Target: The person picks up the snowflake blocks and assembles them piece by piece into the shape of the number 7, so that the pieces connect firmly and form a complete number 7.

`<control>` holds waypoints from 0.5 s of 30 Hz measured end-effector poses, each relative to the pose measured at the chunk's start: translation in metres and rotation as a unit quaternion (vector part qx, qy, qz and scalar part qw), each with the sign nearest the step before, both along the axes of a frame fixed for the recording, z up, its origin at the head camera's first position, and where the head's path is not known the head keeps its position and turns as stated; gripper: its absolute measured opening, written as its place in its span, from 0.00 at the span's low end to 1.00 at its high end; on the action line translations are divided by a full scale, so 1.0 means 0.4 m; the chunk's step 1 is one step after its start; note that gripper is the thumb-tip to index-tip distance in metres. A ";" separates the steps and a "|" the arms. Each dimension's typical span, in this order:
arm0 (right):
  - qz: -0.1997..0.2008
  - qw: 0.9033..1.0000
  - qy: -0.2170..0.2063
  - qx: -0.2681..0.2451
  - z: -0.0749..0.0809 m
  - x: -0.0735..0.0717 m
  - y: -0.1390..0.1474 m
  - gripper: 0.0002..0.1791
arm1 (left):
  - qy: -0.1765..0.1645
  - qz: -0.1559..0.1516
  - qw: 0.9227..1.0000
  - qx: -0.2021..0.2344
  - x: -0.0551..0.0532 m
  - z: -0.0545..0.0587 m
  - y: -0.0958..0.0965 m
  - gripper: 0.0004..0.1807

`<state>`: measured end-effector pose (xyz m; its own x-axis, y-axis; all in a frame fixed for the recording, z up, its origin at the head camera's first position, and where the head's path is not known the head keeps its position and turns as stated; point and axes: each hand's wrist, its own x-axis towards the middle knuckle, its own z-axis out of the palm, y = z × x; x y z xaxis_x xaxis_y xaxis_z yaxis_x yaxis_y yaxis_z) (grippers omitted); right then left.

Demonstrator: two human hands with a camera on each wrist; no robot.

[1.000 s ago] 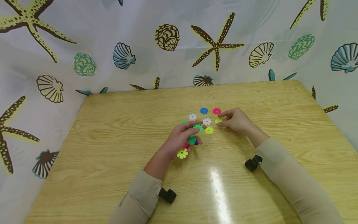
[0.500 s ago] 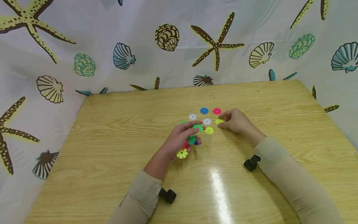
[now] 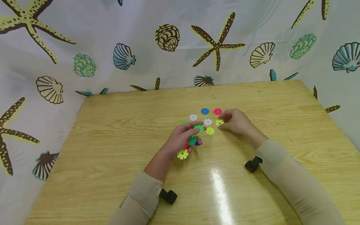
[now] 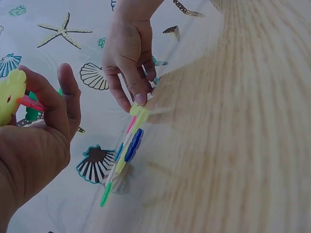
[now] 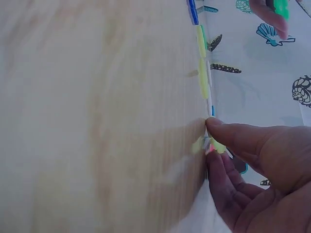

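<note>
My left hand (image 3: pixel 181 139) holds a cluster of plastic snowflake discs slotted together above the table. The cluster shows a green disc (image 3: pixel 192 140), a red disc (image 3: pixel 186 145) and a yellow disc (image 3: pixel 182 154). Another green disc (image 3: pixel 199 128) shows between thumb and forefinger. On the right, my right hand (image 3: pixel 236 121) pinches the edge of a yellow disc (image 3: pixel 219 122) at the tabletop; in the right wrist view, thumb and fingertips meet around this disc (image 5: pixel 218 145). Between the hands lie a white disc (image 3: pixel 207 122) and another yellow disc (image 3: pixel 210 131).
Beyond the hands on the wooden table (image 3: pixel 126 125) lie a blue disc (image 3: pixel 205 111), a pink disc (image 3: pixel 217 111) and a second white disc (image 3: pixel 193 117). A dark blue disc (image 4: pixel 133 145) lies nearer, partly hidden by the left hand in the head view. A seashell-print cloth (image 3: pixel 168 68) hangs behind.
The right fingers have drawn the yellow disc very slightly toward me, and more of it shows now. My left hand and its cluster have stayed still.
</note>
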<state>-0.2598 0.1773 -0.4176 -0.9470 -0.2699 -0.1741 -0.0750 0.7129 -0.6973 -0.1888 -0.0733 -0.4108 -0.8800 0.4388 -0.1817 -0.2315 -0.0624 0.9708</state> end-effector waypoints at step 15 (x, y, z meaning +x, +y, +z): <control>-0.004 0.998 -0.010 -0.057 -0.004 -0.006 0.010 0.15 | -0.006 0.011 1.000 -0.022 0.000 0.000 -0.002 0.20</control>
